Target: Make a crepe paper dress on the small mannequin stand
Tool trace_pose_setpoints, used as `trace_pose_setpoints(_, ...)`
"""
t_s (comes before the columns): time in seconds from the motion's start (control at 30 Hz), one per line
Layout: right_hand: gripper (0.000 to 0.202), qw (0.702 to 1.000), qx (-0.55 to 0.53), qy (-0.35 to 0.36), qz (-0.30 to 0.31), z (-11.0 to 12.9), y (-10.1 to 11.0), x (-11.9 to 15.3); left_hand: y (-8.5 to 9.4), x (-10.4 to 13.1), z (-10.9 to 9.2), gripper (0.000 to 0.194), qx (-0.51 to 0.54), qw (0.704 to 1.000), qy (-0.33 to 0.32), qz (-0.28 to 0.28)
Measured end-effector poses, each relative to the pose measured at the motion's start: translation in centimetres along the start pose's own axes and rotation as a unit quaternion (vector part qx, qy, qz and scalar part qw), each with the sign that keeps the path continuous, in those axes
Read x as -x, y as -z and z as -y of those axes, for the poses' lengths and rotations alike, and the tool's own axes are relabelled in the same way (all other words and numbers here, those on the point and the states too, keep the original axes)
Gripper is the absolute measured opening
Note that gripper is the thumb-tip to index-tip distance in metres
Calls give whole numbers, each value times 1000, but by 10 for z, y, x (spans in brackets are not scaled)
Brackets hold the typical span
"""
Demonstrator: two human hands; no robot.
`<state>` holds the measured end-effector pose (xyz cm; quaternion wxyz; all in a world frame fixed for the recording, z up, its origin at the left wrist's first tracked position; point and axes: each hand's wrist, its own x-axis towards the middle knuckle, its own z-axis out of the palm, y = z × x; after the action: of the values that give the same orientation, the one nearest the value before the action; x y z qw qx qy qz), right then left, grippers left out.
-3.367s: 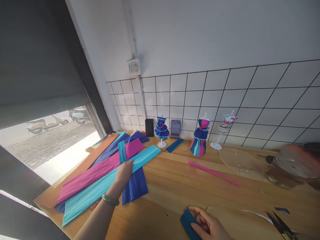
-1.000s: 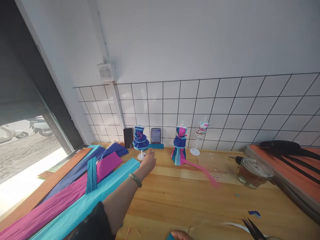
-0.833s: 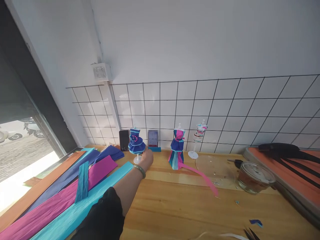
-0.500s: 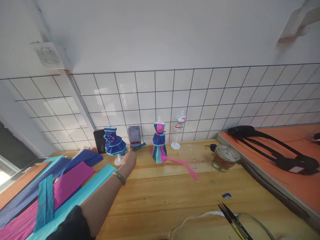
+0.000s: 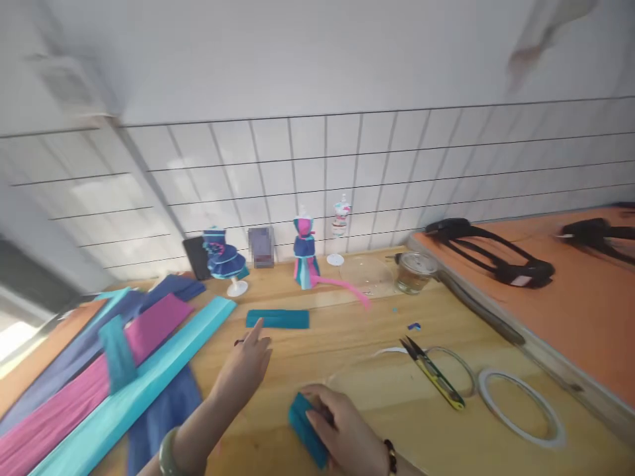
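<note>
My left hand (image 5: 245,363), a jade-like bangle on its wrist, hovers over the table with fingers stretched out and nothing visible in them. Just beyond its fingertips lies a flat teal crepe paper strip (image 5: 292,319). Near the front edge of the view, my right hand (image 5: 347,430) grips a folded piece of teal crepe paper (image 5: 306,426) between thumb and fingers. Behind them stand small dress forms: one in a tiered blue dress (image 5: 225,263), another in a pink, blue and teal dress (image 5: 304,254), and a mostly white one (image 5: 341,221).
Coloured crepe paper sheets (image 5: 163,360) cover the left side. Yellow-handled thread snips (image 5: 434,375) and a white tape roll (image 5: 550,436) lie on the right. A glass jar (image 5: 415,272) stands further back, beside black straps (image 5: 489,254) on an orange surface. Phones (image 5: 262,248) lean on the tiled wall.
My left hand has drawn back from beside the tiered blue dress. A teal strip now lies flat on the table. My right hand has come into view holding teal crepe paper.
</note>
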<state>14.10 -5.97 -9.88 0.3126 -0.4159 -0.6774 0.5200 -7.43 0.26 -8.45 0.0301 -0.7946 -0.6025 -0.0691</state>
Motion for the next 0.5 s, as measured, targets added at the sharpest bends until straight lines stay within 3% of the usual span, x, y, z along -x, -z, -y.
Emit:
trace_pose_setpoints(0.1,28,996,67,56,-3,-5,-3,8,11,37,16,26,9,998,30,-48)
trace_pose_setpoints(0.2,30,977,174,118,-27,-16,-8,11,18,78,49,32,-34,987,138,-73)
trace_pose_setpoints(0.33,29,937,266,220,-50,-28,-11,10,23,134,99,50,-74,956,282,-43)
trace_pose_setpoints(0.5,27,916,307,242,-87,-35,-10,4,26,182,135,56,-37,933,358,-18)
